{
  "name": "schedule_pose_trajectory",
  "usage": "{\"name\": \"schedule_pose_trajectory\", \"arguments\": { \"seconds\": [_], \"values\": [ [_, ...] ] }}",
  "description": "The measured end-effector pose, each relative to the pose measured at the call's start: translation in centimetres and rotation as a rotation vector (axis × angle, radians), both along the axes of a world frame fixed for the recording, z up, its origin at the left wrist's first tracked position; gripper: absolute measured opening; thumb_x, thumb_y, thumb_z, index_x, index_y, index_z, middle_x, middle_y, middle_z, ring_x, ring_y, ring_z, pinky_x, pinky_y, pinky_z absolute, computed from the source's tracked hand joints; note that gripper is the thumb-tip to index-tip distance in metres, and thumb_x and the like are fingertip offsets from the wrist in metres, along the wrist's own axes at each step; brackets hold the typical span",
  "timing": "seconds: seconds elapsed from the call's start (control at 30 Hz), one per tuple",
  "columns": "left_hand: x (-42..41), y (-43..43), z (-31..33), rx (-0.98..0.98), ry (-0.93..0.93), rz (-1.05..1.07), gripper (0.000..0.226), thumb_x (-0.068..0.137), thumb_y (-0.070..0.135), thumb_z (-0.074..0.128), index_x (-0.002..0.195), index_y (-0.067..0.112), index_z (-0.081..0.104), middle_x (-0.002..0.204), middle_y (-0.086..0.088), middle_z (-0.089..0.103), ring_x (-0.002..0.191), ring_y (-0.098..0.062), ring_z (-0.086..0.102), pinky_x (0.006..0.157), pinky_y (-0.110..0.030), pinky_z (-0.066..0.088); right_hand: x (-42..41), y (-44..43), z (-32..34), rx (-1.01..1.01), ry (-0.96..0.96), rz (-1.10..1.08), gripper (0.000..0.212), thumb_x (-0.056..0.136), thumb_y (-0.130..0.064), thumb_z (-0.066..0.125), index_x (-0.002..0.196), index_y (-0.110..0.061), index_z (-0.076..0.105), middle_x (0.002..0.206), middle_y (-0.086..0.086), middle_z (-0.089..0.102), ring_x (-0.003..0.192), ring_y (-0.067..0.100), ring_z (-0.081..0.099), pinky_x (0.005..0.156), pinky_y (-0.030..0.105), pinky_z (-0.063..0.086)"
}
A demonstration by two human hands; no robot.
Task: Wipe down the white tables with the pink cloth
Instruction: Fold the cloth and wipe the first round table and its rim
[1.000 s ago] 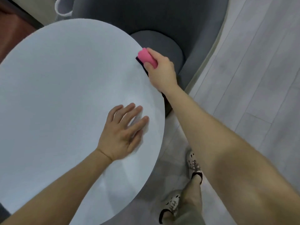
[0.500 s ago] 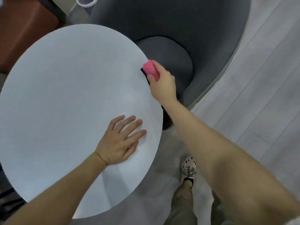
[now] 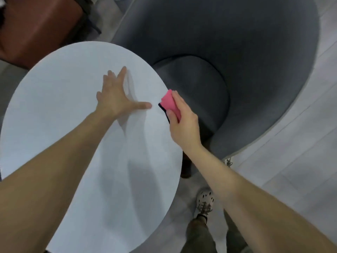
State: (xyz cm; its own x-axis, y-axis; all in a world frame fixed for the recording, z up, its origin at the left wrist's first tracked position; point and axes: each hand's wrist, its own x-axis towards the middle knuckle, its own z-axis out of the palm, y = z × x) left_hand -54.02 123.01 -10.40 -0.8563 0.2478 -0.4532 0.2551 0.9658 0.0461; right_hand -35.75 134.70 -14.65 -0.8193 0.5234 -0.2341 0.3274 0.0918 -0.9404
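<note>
Left hand (image 3: 116,99) has slid farther across the white table (image 3: 54,110), fingers spread wide and flat, guessing to steady it. Right hand (image 3: 184,126) grips the pink cloth (image 3: 170,104) against the table's right rim, grey armchair (image 3: 237,52) just beyond.

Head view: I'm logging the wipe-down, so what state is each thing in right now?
pink cloth, folded, held at the table's right rim.
right hand, grips the pink cloth.
left hand, fingers spread, flat on the tabletop.
white round table, upright, left hand resting on it.
grey armchair, upright, close behind the table.
</note>
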Motion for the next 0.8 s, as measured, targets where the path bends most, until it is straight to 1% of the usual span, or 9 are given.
{"name": "schedule_pose_trajectory", "arguments": {
  "seconds": [0.07, 0.17, 0.3, 0.4, 0.47, 0.57, 0.67, 0.73, 0.8],
  "values": [
    [-1.7, 0.9, 0.8, -0.096, -0.070, 0.070, 0.170, 0.042, 0.085, 0.095, 0.173, 0.041, -0.004, 0.184, -0.006, 0.000, 0.169, -0.039, 0.005, 0.128, -0.068, 0.030, -7.4, 3.3, -0.1, 0.025, -0.001, 0.157, 0.058, 0.109, -0.007, 0.060, 0.164, -0.017, 0.046, 0.167, 0.002, 0.050, 0.153, 0.021, 0.046, 0.126, 0.029, 0.037],
    [-2.4, 2.2, 0.9, -0.177, -0.123, 0.065, 0.179, 0.034, 0.083, 0.097, 0.173, 0.039, -0.007, 0.183, -0.010, 0.001, 0.167, -0.043, 0.011, 0.125, -0.063, 0.039, -12.7, 5.3, -0.1, 0.042, -0.030, 0.277, 0.057, 0.110, -0.013, 0.060, 0.164, -0.021, 0.046, 0.162, 0.001, 0.055, 0.149, 0.023, 0.049, 0.117, 0.024, 0.037],
    [-2.2, 1.7, 1.1, -0.260, -0.092, 0.006, 0.179, 0.036, 0.091, 0.091, 0.170, 0.040, -0.015, 0.182, -0.009, -0.001, 0.167, -0.042, 0.010, 0.118, -0.066, 0.046, -6.8, 4.3, 0.2, -0.020, 0.020, 0.244, 0.059, 0.110, -0.009, 0.060, 0.166, -0.018, 0.043, 0.170, -0.005, 0.044, 0.156, 0.009, 0.041, 0.125, 0.019, 0.034],
    [-2.0, 1.7, 1.0, -0.260, -0.076, -0.013, 0.177, 0.038, 0.094, 0.088, 0.169, 0.040, -0.018, 0.183, -0.008, -0.004, 0.168, -0.040, 0.006, 0.116, -0.066, 0.046, -3.1, 4.1, 0.0, -0.025, 0.019, 0.254, 0.064, 0.110, -0.010, 0.060, 0.168, -0.023, 0.038, 0.173, -0.013, 0.038, 0.158, -0.002, 0.034, 0.122, 0.009, 0.029],
    [-2.0, 1.7, 0.9, -0.269, -0.077, -0.019, 0.177, 0.039, 0.094, 0.088, 0.168, 0.040, -0.020, 0.183, -0.008, -0.006, 0.169, -0.040, 0.002, 0.116, -0.065, 0.047, -6.5, 4.8, -0.4, -0.020, 0.004, 0.273, 0.062, 0.109, -0.010, 0.062, 0.166, -0.021, 0.043, 0.170, -0.010, 0.043, 0.156, 0.001, 0.039, 0.122, 0.010, 0.031],
    [-2.0, 1.3, 0.8, -0.256, -0.083, -0.012, 0.175, 0.041, 0.095, 0.087, 0.167, 0.042, -0.022, 0.183, -0.006, -0.010, 0.170, -0.040, -0.002, 0.118, -0.065, 0.045, -18.0, 5.2, -0.8, 0.054, 0.027, 0.403, 0.054, 0.108, -0.009, 0.062, 0.160, -0.019, 0.053, 0.165, -0.003, 0.053, 0.150, 0.013, 0.049, 0.120, 0.008, 0.030],
    [-1.8, 1.2, 0.6, -0.258, -0.077, -0.001, 0.174, 0.041, 0.097, 0.085, 0.167, 0.043, -0.021, 0.183, -0.005, -0.012, 0.170, -0.040, -0.002, 0.118, -0.065, 0.045, -27.5, 4.2, -0.6, 0.114, 0.026, 0.583, 0.050, 0.108, -0.011, 0.062, 0.157, -0.021, 0.058, 0.156, 0.000, 0.062, 0.143, 0.023, 0.057, 0.116, 0.021, 0.039],
    [-1.8, 1.3, 0.6, -0.254, -0.080, 0.011, 0.174, 0.041, 0.096, 0.086, 0.168, 0.044, -0.021, 0.183, -0.004, -0.014, 0.170, -0.040, -0.004, 0.121, -0.066, 0.041, -28.5, 3.8, -0.5, 0.122, 0.009, 0.624, 0.050, 0.108, -0.011, 0.062, 0.157, -0.021, 0.057, 0.155, 0.000, 0.062, 0.143, 0.024, 0.057, 0.119, 0.029, 0.043],
    [-1.7, 1.4, 0.8, -0.250, -0.099, 0.010, 0.173, 0.044, 0.096, 0.086, 0.168, 0.043, -0.023, 0.183, -0.005, -0.016, 0.170, -0.041, -0.006, 0.124, -0.067, 0.037, -25.6, 4.7, -0.5, 0.105, 0.018, 0.609, 0.052, 0.109, -0.013, 0.061, 0.160, -0.021, 0.053, 0.161, -0.002, 0.057, 0.148, 0.020, 0.053, 0.123, 0.030, 0.041]
  ]
}}
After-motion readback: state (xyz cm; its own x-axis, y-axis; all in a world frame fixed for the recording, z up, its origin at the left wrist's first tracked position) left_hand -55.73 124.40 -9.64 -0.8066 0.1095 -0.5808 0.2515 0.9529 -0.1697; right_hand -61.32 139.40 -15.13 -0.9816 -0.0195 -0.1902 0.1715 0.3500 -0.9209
